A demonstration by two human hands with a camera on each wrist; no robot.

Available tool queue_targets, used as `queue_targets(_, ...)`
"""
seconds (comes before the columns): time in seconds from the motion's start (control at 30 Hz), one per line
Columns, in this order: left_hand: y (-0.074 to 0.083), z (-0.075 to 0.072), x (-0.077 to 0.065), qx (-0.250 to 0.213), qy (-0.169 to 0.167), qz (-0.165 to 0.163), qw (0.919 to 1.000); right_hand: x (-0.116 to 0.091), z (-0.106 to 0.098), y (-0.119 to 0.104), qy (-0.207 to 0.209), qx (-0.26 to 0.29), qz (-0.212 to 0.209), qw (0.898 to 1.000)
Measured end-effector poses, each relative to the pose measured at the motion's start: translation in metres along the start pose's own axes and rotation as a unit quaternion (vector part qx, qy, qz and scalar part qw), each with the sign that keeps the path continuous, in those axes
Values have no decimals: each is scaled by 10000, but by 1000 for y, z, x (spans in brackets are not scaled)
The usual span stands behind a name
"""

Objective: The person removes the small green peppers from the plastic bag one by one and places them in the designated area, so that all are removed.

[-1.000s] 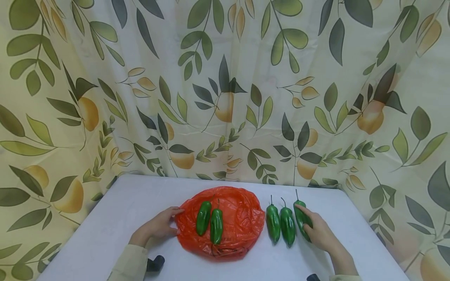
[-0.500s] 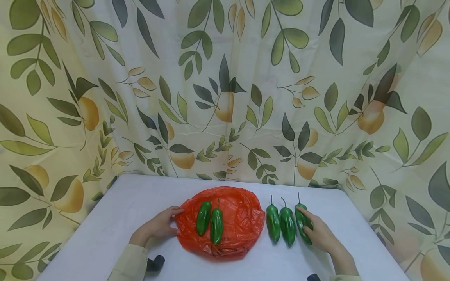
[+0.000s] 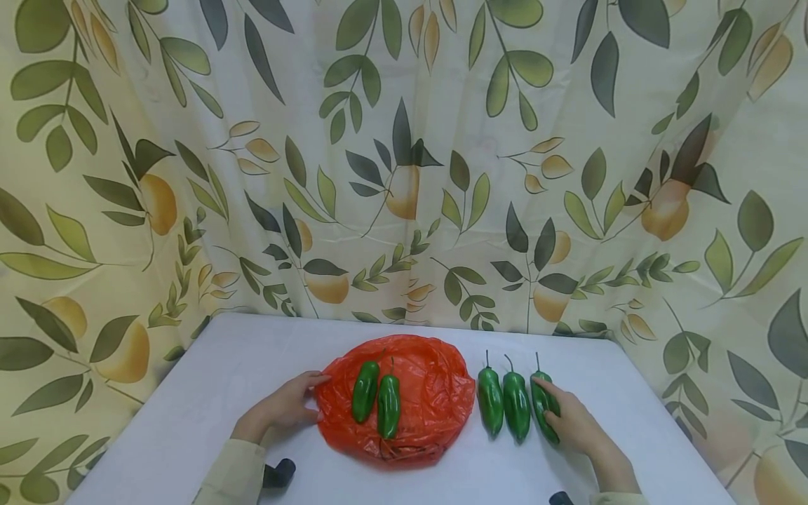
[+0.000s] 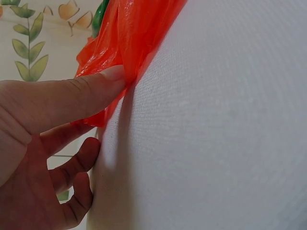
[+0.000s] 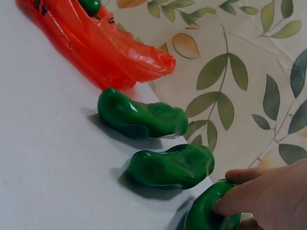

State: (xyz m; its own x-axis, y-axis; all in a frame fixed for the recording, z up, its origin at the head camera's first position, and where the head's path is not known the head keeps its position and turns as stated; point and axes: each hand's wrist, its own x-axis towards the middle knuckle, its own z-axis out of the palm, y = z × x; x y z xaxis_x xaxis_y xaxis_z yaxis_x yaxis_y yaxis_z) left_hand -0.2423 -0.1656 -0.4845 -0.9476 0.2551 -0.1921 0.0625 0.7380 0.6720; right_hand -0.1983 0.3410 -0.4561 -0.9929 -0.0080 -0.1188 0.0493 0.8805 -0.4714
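Observation:
A crumpled red plastic bag [image 3: 435, 393] lies spread flat on the white table, with two shiny green chili peppers [image 3: 389, 407] on it, stems pointing away. My left hand [image 3: 287, 403] holds the bag's left edge; in the left wrist view the thumb [image 4: 103, 86] presses on the red plastic, and the other fingers bend below it. To the right of the bag, three more green peppers lie side by side: a left one [image 3: 490, 401], a middle one [image 3: 517, 407] and a right one [image 3: 541, 401]. My right hand [image 3: 571, 421] grips the right pepper between thumb and fingers.
A patterned curtain [image 3: 404, 175] with leaves and fruit hangs behind and beside the white table [image 3: 252, 344]. Black wrist-camera parts [image 3: 279, 473] show near the left sleeve [image 3: 233, 473], with another dark piece [image 3: 560, 499] by the right wrist.
My right hand has shifted the right pepper slightly towards me, and it now lies level with the other two. The left hand and the bag have stayed still.

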Motion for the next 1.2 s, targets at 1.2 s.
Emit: queue_targets(1.2, 2, 0, -2, -52, 2, -31, 10000, 1, 3, 6, -276, 143, 13, 9995)
